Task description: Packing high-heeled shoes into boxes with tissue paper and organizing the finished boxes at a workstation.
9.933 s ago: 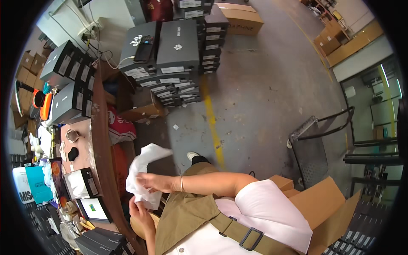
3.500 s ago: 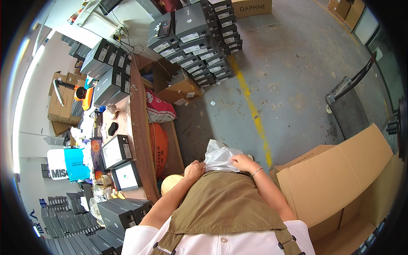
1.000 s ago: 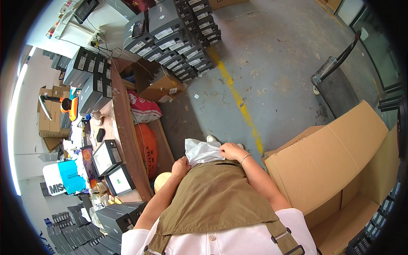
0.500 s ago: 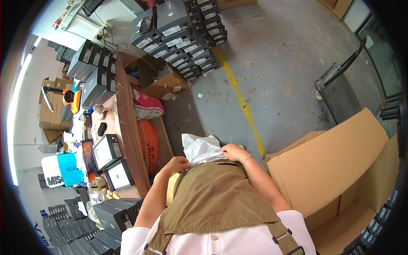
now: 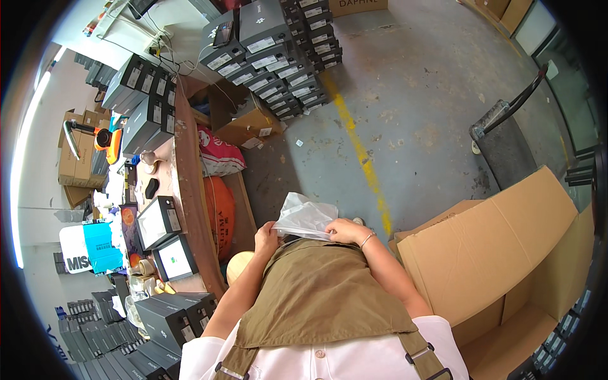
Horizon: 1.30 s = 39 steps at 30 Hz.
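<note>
A crumpled clear plastic bag is held out in front of my olive apron. My left hand pinches the bag's left edge. My right hand, with a thin bracelet at the wrist, grips the bag's lower right part. What is inside the bag cannot be seen. Both forearms come up along the sides of the apron.
A long wooden table on my left carries dark boxes and small items. Stacks of dark boxes stand on the concrete floor ahead. A large open cardboard box is at my right, a black cart beyond it.
About ten seconds ago I held a white bag up at my left near the table. Over the last second the bag stays at my apron front and the view shifts slightly.
</note>
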Motion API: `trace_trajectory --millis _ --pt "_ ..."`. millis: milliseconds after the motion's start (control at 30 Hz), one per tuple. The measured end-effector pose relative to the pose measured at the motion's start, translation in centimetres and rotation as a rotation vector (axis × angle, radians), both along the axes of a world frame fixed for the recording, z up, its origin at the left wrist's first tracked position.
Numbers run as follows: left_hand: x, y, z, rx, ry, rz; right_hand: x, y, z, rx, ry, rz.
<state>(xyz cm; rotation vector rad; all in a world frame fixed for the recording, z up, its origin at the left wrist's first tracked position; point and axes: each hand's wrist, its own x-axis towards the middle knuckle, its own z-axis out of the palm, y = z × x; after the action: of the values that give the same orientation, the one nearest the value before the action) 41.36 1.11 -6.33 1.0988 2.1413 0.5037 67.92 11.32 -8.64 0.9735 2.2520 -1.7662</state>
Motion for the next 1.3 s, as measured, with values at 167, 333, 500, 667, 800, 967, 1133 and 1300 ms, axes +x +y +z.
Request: trace_trajectory --millis 167,333,500,667,800,967,1133,1300 --pt "0.5 0.4 0.6 -0.101 -0.363 0.279 0.1 0.3 0.8 0.056 -0.175 -0.029" --pt "-0.2 -0.3 0.0 -0.126 -0.530 0.463 0.2 0.0 1.9 0.120 -0.270 -0.059" --pt "-0.7 -0.9 0.1 -0.127 0.157 -0.297 0.1 0.0 0.5 0.110 -0.325 -0.076" --pt "-0.6 -1.4 -0.7 -0.370 0.180 -0.490 0.8 -0.3 -0.9 0.123 -0.205 -0.087" --pt "-1.1 -1.8 -1.5 -0.376 0.166 -0.489 0.8 -0.4 -1.5 0.141 -0.146 -0.107" --pt "-1.1 -2.1 -1.3 -0.350 0.139 -0.467 0.9 -0.6 -1.5 0.161 -0.113 -0.137" --pt "-1.4 -2.4 -1.8 -0.334 0.115 -0.446 0.9 -0.5 -1.2 0.140 -0.130 -0.120" --pt "-1.4 -2.6 -1.6 -0.315 0.106 -0.453 0.8 -0.5 -0.6 0.137 -0.139 -0.124"
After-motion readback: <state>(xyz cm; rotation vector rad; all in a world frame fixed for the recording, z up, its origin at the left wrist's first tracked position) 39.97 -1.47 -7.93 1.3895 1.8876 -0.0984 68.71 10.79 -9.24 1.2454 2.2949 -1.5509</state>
